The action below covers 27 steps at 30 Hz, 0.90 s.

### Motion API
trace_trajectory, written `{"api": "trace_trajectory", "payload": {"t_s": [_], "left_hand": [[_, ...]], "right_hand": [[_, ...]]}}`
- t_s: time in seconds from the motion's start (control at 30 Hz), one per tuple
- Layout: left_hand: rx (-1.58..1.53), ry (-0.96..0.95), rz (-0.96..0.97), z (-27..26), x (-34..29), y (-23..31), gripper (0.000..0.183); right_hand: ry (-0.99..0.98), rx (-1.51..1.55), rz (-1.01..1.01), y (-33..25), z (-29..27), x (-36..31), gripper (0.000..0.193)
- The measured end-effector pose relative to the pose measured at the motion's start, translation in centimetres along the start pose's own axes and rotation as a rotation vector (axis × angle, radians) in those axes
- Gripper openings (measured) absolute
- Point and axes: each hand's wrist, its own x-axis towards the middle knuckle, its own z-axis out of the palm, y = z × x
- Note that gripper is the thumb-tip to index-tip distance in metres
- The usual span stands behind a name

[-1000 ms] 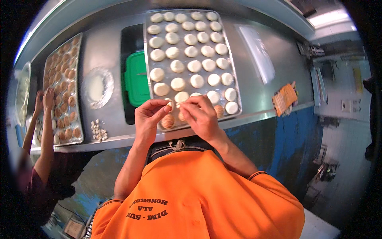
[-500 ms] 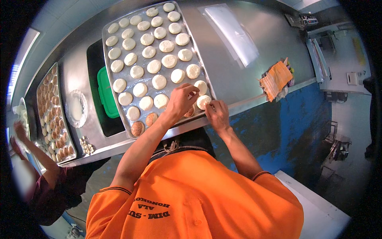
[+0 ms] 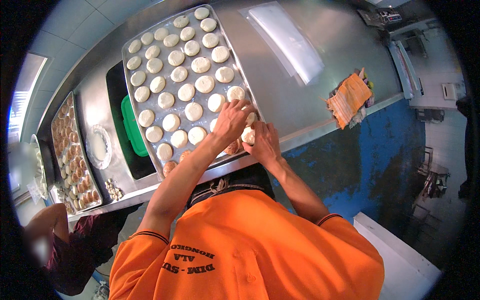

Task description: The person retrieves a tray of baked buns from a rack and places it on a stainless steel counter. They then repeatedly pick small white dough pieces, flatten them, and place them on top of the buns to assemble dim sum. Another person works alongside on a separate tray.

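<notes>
A large metal baking tray (image 3: 239, 56) in front of me holds rows of pale, flat dough rounds (image 3: 193, 111). Along its near edge sit a few browned, speckled rounds (image 3: 232, 146). My right hand (image 3: 265, 142) has thumb and fingers closed around the pale dough round (image 3: 248, 135) at the tray's near right corner. Just left of it, my left hand (image 3: 230, 120) reaches over the tray with fingers bent, the tips beside another pale round (image 3: 250, 119). Whatever those left fingertips may be pinching is hidden.
A green lid or box (image 3: 133, 125) lies in a dark recess left of the tray. Farther left are a clear plastic dish (image 3: 99, 147), small pale pieces (image 3: 114, 190) and a second filled tray (image 3: 93, 170) near a co-worker (image 3: 85, 245). Plastic sheets (image 3: 285, 37) and an orange cloth (image 3: 349, 100) lie right.
My view has shifted slightly, so the tray sits lower and further left. Both hands stay at its near right corner, the left fingers slightly more spread. The co-worker's raised arms have dropped.
</notes>
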Motion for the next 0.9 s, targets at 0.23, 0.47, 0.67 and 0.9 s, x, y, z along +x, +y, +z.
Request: {"api": "trace_trajectory", "payload": {"t_s": [0.23,0.47,0.67,0.9], "left_hand": [[0.226,-0.291,0.067,0.2,1.6,0.0,0.056],[-0.188,-0.212,-0.140,-1.3,1.0,-0.4,0.059],[-0.412,-0.243,-0.147,-0.1,-0.2,-0.5,0.049],[-0.269,-0.038,-0.091,0.9,-2.4,-0.5,0.040]], "right_hand": [[0.036,0.191,-0.014,1.2,-1.6,-0.4,0.049],[0.020,0.248,-0.098,2.7,-1.0,-0.9,0.049],[0.025,0.205,-0.106,3.5,-0.1,-1.6,0.048],[-0.001,0.130,-0.160,1.6,-0.6,-1.8,0.047]]}}
